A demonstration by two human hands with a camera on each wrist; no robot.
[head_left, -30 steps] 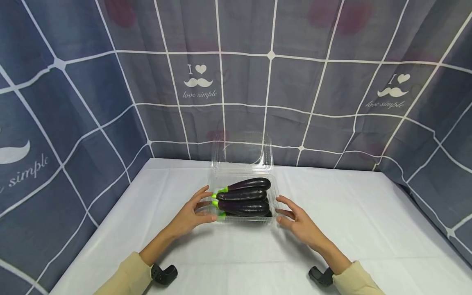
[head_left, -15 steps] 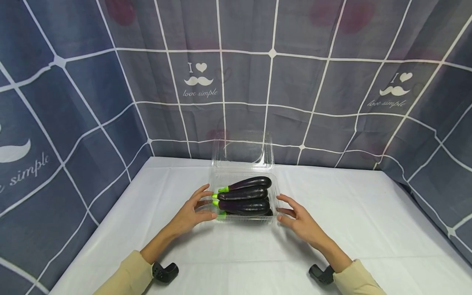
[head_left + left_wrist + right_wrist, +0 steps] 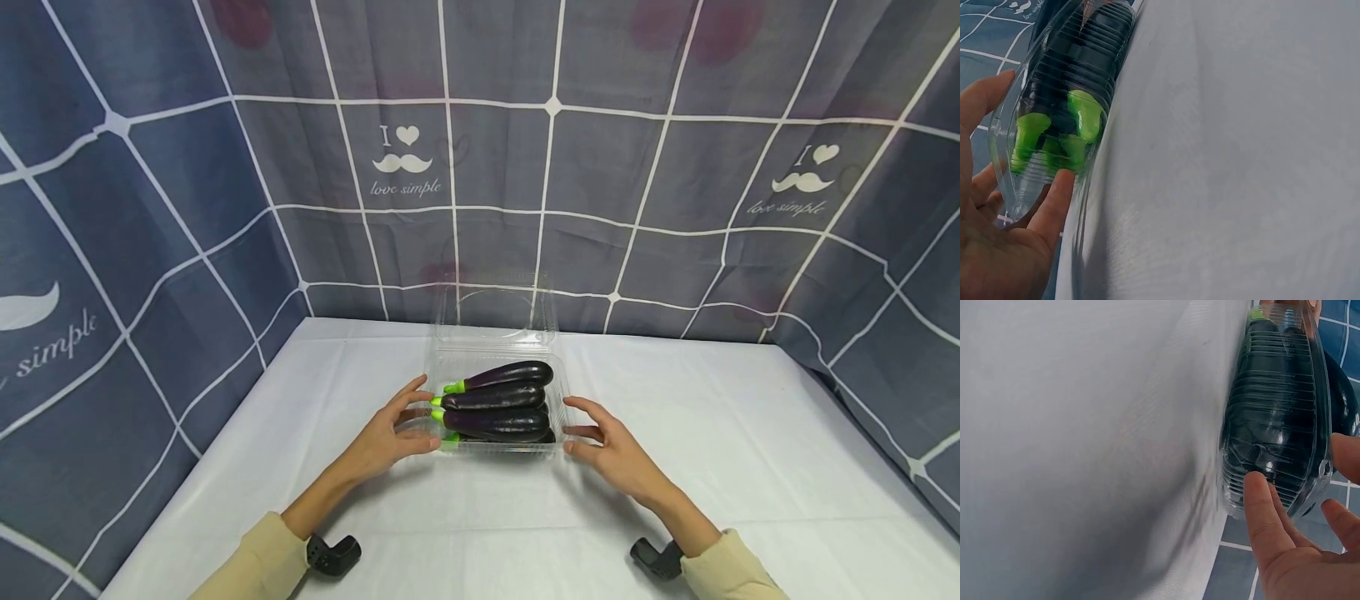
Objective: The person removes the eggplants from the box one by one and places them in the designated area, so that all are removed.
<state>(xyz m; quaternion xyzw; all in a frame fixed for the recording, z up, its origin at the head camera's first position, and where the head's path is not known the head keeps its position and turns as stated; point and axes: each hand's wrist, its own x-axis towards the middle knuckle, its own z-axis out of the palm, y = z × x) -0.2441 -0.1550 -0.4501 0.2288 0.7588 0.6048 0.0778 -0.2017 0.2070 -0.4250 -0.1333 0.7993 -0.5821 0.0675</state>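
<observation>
A clear plastic clamshell box (image 3: 501,447) sits on the white cloth, its hinged lid (image 3: 497,337) raised at the back. Several dark purple eggplants (image 3: 495,423) lie in it side by side, green stems to the left. My left hand (image 3: 386,435) holds the box's left end, thumb at the front corner and fingers spread along the side. On the opposite end, my right hand (image 3: 613,454) holds it the same way. Fingertips meet the ribbed wall (image 3: 1032,172) in the left wrist view, and likewise the ribbed side (image 3: 1272,381) in the right wrist view.
White cloth (image 3: 712,433) covers the table. A grey-blue curtain with a white grid (image 3: 495,167) hangs behind it and along both sides. A black device (image 3: 333,557) is on the left wrist and another black device (image 3: 656,558) is on the right wrist.
Both hands stay at the ends of the box, and the eggplants keep their places. Only a slight shift of the head view shows.
</observation>
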